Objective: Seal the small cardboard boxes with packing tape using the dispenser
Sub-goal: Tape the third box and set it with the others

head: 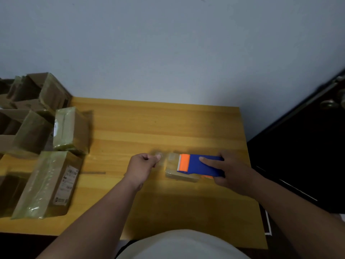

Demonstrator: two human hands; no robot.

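Observation:
My right hand (231, 171) grips a blue and orange tape dispenser (201, 165), its forefinger laid along the top. The roll of clear tape (182, 174) shows beneath the dispenser's orange front. My left hand (142, 166) is curled and pinches the free end of the clear tape strip (164, 157) pulled out to the left of the cutter. Both hands hover over the wooden table (158, 124) at its right half. Taped cardboard boxes lie at the left: one long box (46, 184) near the front and another box (71, 128) behind it.
Several more cardboard boxes (28, 113), some with open flaps, are piled at the far left. A grey wall rises behind the table. A dark door (308, 137) with a knob stands to the right of the table's edge.

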